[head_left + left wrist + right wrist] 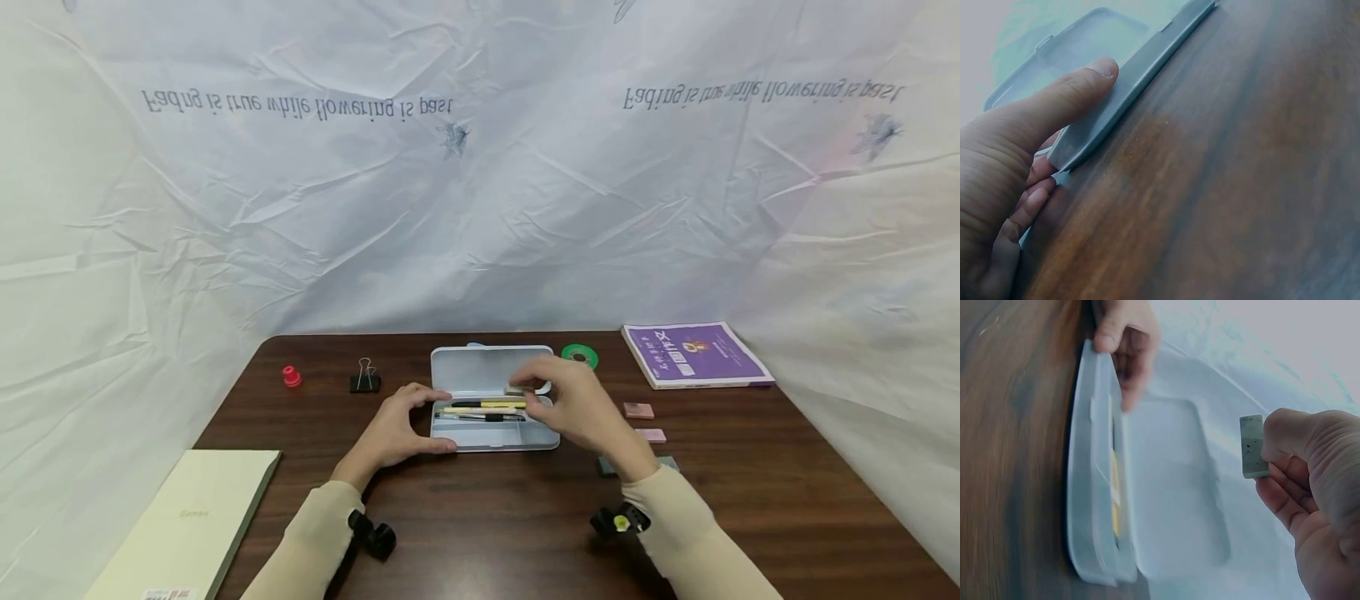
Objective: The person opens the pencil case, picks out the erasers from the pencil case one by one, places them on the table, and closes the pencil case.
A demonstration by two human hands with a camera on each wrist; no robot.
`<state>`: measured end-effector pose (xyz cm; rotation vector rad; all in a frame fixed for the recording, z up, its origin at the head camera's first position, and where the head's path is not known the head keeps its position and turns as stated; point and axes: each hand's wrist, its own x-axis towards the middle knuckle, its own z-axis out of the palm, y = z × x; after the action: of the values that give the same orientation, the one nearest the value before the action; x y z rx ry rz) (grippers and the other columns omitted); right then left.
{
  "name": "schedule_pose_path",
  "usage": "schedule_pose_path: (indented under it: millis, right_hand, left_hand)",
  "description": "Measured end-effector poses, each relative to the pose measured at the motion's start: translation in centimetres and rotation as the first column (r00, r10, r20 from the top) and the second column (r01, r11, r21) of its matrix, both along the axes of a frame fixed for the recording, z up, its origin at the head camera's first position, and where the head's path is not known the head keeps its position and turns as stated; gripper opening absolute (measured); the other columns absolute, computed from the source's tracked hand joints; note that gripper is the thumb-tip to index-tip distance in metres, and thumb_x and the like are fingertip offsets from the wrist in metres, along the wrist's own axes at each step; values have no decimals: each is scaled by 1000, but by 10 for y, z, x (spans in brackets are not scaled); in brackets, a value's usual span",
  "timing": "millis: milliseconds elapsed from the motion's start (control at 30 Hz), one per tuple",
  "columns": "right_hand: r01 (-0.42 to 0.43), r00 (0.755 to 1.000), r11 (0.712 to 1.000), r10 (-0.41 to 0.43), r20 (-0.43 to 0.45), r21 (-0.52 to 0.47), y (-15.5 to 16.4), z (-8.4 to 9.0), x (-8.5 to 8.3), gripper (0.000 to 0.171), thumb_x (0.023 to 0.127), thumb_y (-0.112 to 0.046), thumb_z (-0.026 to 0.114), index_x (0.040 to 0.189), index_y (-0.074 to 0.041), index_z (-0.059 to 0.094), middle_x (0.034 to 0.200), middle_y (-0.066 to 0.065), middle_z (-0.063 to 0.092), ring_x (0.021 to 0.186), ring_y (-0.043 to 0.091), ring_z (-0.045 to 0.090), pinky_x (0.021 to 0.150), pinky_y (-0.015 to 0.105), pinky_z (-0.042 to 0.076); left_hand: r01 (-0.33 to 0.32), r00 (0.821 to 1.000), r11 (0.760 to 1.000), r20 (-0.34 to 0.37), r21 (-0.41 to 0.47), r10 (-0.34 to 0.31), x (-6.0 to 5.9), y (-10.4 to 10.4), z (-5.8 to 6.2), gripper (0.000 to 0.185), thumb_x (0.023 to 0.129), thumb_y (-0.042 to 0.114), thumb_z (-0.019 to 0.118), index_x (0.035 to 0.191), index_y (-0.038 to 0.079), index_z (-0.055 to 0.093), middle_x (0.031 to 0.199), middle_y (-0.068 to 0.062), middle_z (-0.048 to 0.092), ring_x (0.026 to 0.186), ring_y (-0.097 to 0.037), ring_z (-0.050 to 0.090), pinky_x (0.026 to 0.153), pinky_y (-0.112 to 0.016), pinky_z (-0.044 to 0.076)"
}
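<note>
A pale plastic pencil case (480, 438) lies on the table with its lid (476, 367) raised at the back. Pens (487, 410), yellow and black among them, lie in its rear part. At the case's left end my left hand (390, 429) grips it, the thumb (1088, 94) along the front wall and the fingers round the far side. My right hand (577, 404) is above the right end of the case. Between thumb and fingertips it pinches a small greyish-green eraser (1252, 447) with dark specks, held clear of the case in the right wrist view.
Right of the case are two pink blocks (638, 410), a grey-green piece (667, 462) partly hidden by the right wrist, green tape (580, 356) and a purple book (697, 354). On the left are a binder clip (365, 379), a red cap-like object (291, 377) and a cream notebook (187, 517).
</note>
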<state>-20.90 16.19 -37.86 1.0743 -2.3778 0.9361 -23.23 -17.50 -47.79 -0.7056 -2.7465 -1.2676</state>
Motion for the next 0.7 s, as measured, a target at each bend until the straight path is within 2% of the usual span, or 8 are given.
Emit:
schedule_pose_path:
  millis: [167, 267, 367, 500, 600, 700]
  right_hand:
    - [42, 999, 998, -41, 25, -37, 33, 5, 16, 36, 92, 11, 79, 115, -17, 82, 109, -7, 79, 93, 8, 73, 80, 33, 66]
    - [85, 996, 996, -85, -2, -5, 54, 2, 26, 40, 90, 10, 80, 115, -21, 82, 110, -11, 78, 87, 6, 68, 76, 25, 61]
    - [116, 992, 993, -116, -44, 15, 73, -3, 37, 44, 87, 11, 82, 113, -24, 81, 109, -14, 77, 81, 5, 63, 71, 18, 50]
    - [141, 988, 990, -140, -58, 19, 93, -10, 53, 49, 83, 14, 83, 111, -26, 81, 108, -15, 77, 87, 4, 68, 78, 11, 50]
    - [165, 985, 986, -163, -56, 22, 105, -18, 63, 54, 79, 17, 83, 110, -27, 81, 109, -16, 78, 106, 11, 76, 92, 8, 52]
    - [176, 984, 984, -175, -44, 27, 114, -30, 73, 56, 75, 17, 85, 108, -28, 82, 108, -17, 78, 106, 11, 76, 93, 7, 51]
  left_hand:
    - [4, 1000, 1000, -9, -3, -4, 1, -1, 1, 78, 78, 55, 102, 146, 29, 74, 142, 0, 66, 134, -30, 60, 113, -62, 50]
    - [2, 1000, 1000, -8, -7, -2, 1, -1, 1, 78, 78, 54, 102, 146, 28, 74, 143, 0, 66, 134, -30, 61, 113, -62, 50]
    - [-1, 1000, 1000, -3, -5, 0, 1, -1, 1, 79, 78, 54, 102, 146, 28, 74, 143, 0, 66, 135, -30, 60, 114, -62, 49]
    - [0, 1000, 1000, 0, 0, 0, 2, 0, 1, 79, 77, 55, 102, 146, 28, 74, 143, 1, 66, 136, -30, 60, 115, -62, 49]
    - [2, 1000, 1000, -2, 1, -2, 2, 1, 2, 79, 78, 55, 102, 146, 28, 74, 143, 1, 66, 136, -30, 60, 114, -62, 49]
    - [3, 1000, 1000, -1, -1, -3, 2, 1, 2, 79, 78, 55, 102, 146, 28, 74, 143, 0, 66, 136, -30, 60, 114, -62, 49]
